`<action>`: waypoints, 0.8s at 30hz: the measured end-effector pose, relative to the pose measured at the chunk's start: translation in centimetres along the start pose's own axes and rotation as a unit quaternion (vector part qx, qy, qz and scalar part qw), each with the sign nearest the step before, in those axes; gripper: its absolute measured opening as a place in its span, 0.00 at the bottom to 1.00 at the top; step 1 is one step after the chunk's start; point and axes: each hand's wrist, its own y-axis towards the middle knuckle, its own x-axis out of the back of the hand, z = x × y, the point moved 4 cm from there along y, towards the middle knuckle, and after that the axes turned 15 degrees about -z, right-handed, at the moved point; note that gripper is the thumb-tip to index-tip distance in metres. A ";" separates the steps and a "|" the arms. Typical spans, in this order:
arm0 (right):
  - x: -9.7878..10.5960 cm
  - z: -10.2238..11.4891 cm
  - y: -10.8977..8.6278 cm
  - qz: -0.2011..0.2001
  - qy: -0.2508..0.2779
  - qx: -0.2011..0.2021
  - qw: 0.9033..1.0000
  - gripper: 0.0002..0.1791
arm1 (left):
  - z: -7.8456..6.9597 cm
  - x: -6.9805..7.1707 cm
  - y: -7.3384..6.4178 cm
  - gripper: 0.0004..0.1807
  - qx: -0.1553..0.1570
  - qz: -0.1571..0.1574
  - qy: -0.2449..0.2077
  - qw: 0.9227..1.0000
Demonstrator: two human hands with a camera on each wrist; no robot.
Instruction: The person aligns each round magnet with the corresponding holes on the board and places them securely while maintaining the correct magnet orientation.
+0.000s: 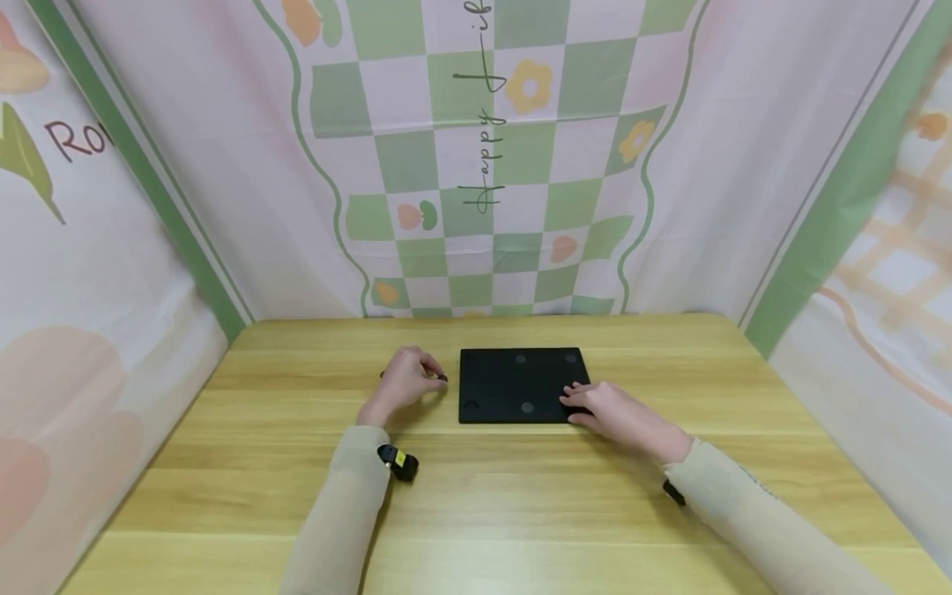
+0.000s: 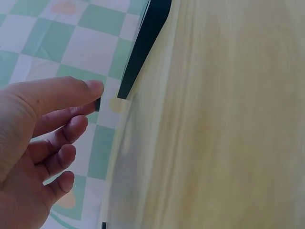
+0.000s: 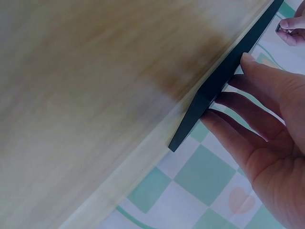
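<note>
A thin black rectangular board (image 1: 494, 384) lies flat on the table, with several round spots, some greyish and some dark, near its edges. My left hand (image 1: 405, 378) is just left of the board and pinches a small dark piece (image 2: 98, 104) between thumb and index finger; the other fingers curl loosely. Most of that piece is hidden by the fingertips. My right hand (image 1: 613, 411) rests at the board's right end. In the right wrist view its extended, spread fingers (image 3: 248, 102) touch the board's upper face, with the thumb near its front edge.
Another small dark thing (image 1: 383, 374) lies on the wooden table (image 1: 476, 504), partly behind the left hand. A checkered fabric backdrop (image 1: 476, 165) hangs behind the table, with patterned fabric at both sides. Each wrist wears a small black camera (image 1: 402, 464).
</note>
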 end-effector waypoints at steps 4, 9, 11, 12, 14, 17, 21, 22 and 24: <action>0.1 0.0 0.0 0.001 0.002 0.000 1.000 0.17 | -0.4 0.0 -0.2 0.05 -0.006 0.002 0.000 1.000; 0.1 0.1 0.0 0.003 0.004 -0.002 1.000 0.17 | -0.7 -0.2 -0.3 0.04 -0.010 0.007 0.000 1.000; 0.2 0.1 0.0 0.003 0.005 -0.003 1.000 0.17 | -0.9 -0.3 -0.4 0.04 -0.012 0.008 0.003 1.000; 0.2 0.2 0.0 0.002 0.006 -0.004 1.000 0.17 | -0.9 -0.3 -0.4 0.04 -0.014 0.009 0.005 1.000; 0.3 0.2 0.0 0.003 0.005 -0.006 1.000 0.17 | -1.0 -0.4 -0.5 0.03 -0.017 0.009 0.007 1.000; 0.3 0.2 0.0 0.002 0.004 -0.007 1.000 0.17 | -1.2 -0.5 -0.6 0.03 -0.020 0.012 0.006 1.000; 0.3 0.2 0.1 0.001 0.001 -0.003 1.000 0.17 | -1.3 -0.7 -0.7 0.03 -0.022 0.013 0.005 1.000; 0.3 0.2 0.1 0.002 0.002 -0.004 1.000 0.17 | -1.4 -0.7 -0.7 0.03 -0.022 0.013 0.005 1.000; 0.3 0.2 0.0 0.003 0.003 -0.004 1.000 0.17 | -1.4 -0.8 -0.8 0.03 -0.022 0.015 0.005 1.000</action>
